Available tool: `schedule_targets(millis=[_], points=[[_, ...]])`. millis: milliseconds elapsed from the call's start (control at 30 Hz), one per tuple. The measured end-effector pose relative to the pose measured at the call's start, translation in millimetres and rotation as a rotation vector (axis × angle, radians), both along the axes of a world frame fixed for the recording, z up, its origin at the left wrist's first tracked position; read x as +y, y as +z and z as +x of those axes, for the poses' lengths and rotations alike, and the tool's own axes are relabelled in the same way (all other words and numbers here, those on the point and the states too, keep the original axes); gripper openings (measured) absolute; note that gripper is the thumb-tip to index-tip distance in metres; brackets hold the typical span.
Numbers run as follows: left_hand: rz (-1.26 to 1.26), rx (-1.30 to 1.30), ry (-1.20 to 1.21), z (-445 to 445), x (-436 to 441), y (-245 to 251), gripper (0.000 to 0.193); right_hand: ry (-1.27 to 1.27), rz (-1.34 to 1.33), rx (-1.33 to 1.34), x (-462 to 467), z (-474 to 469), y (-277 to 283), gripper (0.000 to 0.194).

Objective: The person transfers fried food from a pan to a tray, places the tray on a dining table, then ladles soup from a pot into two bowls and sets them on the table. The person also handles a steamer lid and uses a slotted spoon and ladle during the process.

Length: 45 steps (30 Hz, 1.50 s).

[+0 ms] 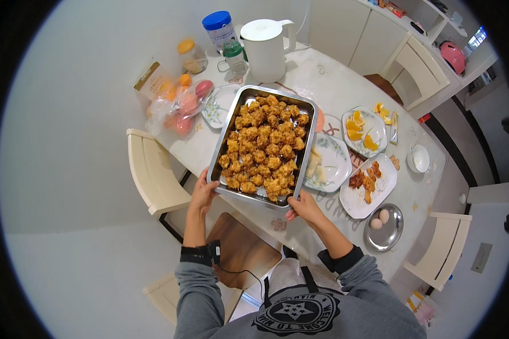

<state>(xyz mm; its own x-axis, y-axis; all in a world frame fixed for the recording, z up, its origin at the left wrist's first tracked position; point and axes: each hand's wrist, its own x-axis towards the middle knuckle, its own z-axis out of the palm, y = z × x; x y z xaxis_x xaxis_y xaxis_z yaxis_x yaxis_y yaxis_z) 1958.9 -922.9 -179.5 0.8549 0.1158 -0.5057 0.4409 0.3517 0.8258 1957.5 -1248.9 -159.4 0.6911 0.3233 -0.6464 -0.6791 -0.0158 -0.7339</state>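
Observation:
A rectangular stainless steel tray piled with golden-brown fried balls is between my hands over the dining table. My left hand grips the tray's near left corner, thumb over the rim. At the near right corner, my right hand holds the edge with its fingers curled underneath. Just right of the tray, and partly covered by it, a patterned plate carries pale food pieces. Another patterned plate shows partly behind the tray's left side.
Orange wedges lie on a plate; reddish fried pieces on a white dish. Two eggs sit on a steel plate, near a small bowl. Bagged fruit, jars and a white pitcher stand farther back. Chairs surround the table.

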Motion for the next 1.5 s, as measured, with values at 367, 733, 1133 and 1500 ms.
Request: schedule_targets(millis=[367, 733, 1133, 1500], points=[[0.069, 0.091, -0.125, 119, -7, -33, 0.056, -0.152, -0.013, 0.056, 6, 75, -35, 0.024], [-0.014, 0.099, -0.018, 146, -6, -72, 0.039, -0.205, 0.018, 0.111, 24, 97, -62, 0.027], [0.071, 0.332, -0.042, 71, -109, -81, 0.014, -0.253, 0.119, 0.094, 43, 71, -97, 0.027], [0.172, 0.244, 0.046, 80, -102, -97, 0.02, -0.933, 0.249, 0.333, -24, 28, -134, 0.025]])
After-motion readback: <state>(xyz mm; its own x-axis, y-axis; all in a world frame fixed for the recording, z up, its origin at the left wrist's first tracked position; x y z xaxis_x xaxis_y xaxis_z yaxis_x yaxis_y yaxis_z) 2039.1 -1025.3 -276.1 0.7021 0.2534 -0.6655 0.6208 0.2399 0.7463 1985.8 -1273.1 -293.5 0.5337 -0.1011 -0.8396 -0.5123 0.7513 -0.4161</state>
